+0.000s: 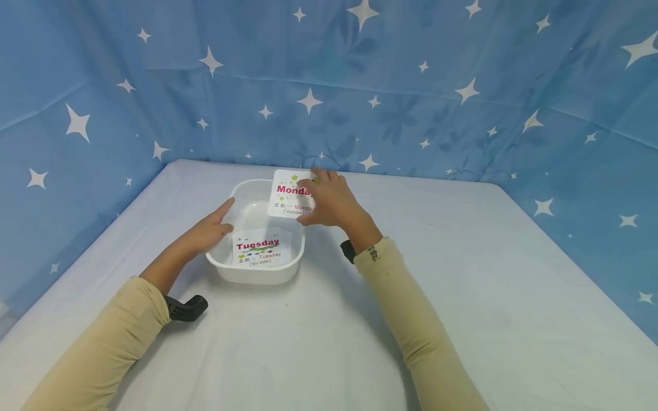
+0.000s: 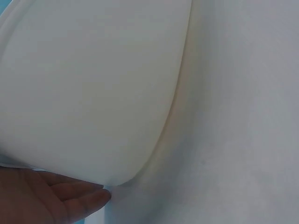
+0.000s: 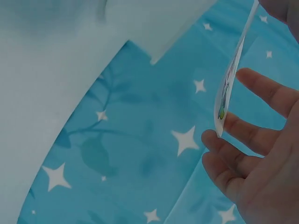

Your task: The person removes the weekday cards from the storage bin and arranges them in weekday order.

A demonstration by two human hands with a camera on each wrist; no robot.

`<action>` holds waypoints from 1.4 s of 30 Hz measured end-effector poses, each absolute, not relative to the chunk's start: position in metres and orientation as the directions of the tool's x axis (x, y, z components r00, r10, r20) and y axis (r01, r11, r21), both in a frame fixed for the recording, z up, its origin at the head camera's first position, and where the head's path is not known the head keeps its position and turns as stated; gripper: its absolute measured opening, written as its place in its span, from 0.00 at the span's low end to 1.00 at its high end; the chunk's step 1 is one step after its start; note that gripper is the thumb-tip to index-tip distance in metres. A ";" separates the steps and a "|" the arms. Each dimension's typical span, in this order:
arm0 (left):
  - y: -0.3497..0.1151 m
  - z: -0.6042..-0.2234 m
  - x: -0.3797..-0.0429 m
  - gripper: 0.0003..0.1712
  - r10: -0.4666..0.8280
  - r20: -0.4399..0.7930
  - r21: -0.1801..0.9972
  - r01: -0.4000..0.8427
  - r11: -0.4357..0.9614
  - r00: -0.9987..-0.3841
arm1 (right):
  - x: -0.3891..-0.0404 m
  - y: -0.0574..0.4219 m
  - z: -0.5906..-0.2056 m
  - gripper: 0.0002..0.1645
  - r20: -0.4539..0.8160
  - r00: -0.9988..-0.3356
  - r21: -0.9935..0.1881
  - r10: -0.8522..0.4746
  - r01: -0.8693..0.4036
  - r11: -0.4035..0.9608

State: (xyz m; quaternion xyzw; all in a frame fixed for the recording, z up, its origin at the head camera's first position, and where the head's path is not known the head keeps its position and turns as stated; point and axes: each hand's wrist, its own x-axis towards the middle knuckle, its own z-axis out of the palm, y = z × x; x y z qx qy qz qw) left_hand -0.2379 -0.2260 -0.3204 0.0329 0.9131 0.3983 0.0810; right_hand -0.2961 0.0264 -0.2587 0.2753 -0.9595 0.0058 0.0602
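A white plastic tub (image 1: 267,276) stands on the table. My left hand (image 1: 207,229) holds its left side, the thumb over the rim; in the left wrist view the fingers (image 2: 86,205) lie along the tub's outer wall. Inside the tub's near end lies a white "Tuesday" card (image 1: 262,255); whether others lie beneath it I cannot tell. Above the tub's far right rim, my right hand (image 1: 331,200) pinches a "Monday" card (image 1: 288,202) by its right edge. The right wrist view shows this card (image 3: 229,88) nearly edge-on, against the fingers.
A white cloth covers the table (image 1: 442,285), with more of it to the right of the tub. Behind and along both sides hangs a blue curtain (image 1: 390,74) with white stars. Black wrist mounts (image 1: 187,308) stick out from the sleeves.
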 end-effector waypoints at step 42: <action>-0.225 -0.320 -0.238 0.40 0.116 -0.114 0.750 -0.008 0.662 -0.987 | -0.336 0.091 -0.285 0.44 -0.240 -0.882 -0.178 -0.406 -0.371 0.911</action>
